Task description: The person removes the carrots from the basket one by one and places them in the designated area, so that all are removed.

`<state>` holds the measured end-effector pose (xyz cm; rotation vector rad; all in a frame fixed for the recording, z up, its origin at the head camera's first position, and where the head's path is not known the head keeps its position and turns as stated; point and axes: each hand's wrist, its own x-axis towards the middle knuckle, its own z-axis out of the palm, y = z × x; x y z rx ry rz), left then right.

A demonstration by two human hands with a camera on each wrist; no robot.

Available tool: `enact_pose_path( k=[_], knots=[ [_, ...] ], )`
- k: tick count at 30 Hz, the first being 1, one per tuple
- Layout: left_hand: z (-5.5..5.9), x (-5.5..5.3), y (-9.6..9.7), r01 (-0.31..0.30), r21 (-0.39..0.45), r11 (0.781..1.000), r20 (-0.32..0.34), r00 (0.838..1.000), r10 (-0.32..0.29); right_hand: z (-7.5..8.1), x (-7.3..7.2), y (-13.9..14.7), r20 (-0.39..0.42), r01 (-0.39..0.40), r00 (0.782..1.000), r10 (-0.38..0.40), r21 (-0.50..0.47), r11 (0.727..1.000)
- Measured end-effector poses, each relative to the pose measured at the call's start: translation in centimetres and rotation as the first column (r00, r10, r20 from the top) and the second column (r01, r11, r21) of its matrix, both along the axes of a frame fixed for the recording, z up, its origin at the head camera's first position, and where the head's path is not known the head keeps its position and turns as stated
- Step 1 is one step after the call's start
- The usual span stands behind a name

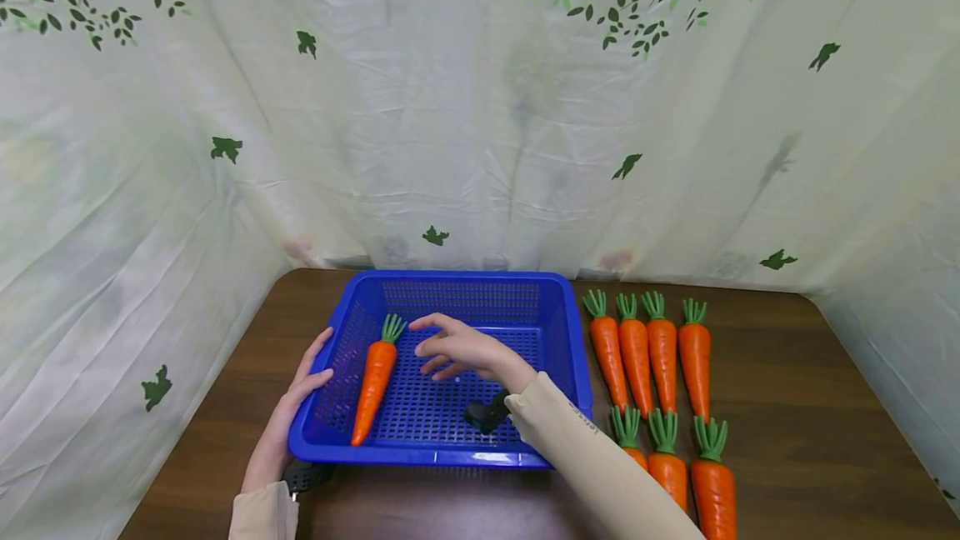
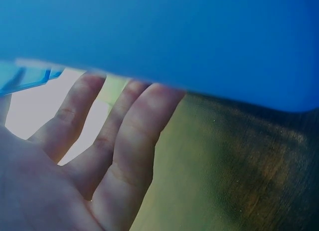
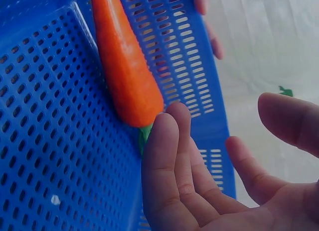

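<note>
A blue plastic basket [image 1: 480,458] with perforated walls stands on the table. Inside it, along the left side, lies one orange carrot [image 1: 373,390] with its green top toward the back. My right hand [image 1: 468,350] hovers over the basket, just right of that carrot, fingers loosely bent and holding nothing. In the right wrist view the fingers [image 3: 162,166] are close to the carrot's green end, partly covering it. My left hand [image 1: 288,411] rests at the basket's left rim, and its fingers [image 2: 134,136] reach up to the blue edge.
Several carrots [image 1: 694,357] lie in two rows on the brown wooden table [image 1: 810,415], right of the basket; my right sleeve [image 1: 592,457] hides parts of the front row. A pale leaf-patterned curtain [image 1: 480,148] closes off the back and sides.
</note>
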<state>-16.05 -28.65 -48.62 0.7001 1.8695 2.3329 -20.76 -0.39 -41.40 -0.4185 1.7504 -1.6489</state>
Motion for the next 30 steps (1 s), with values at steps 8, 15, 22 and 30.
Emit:
enact_pose_path(
  k=[8,15,22,30],
  knots=[
    [0.3,0.4,0.1,-0.008,-0.014,1.000,0.064,0.998,0.009,-0.6,-0.5,-1.3,0.031,0.030,0.999,-0.030,-0.021,0.999],
    [0.1,0.0,0.0,0.011,-0.010,1.000,0.000,1.000,-0.011,-1.1,-0.7,-2.8,0.039,0.039,0.999,-0.039,-0.018,0.999],
    [-0.2,-0.5,-0.1,0.052,0.015,0.999,-0.065,0.997,-0.051,-2.5,-1.0,-3.7,0.070,0.054,0.996,-0.054,0.008,0.999],
    [0.0,-0.2,0.0,0.019,0.009,1.000,0.003,1.000,-0.019,-3.3,-1.1,-5.0,0.097,0.064,0.993,-0.068,0.046,0.997]
  ],
)
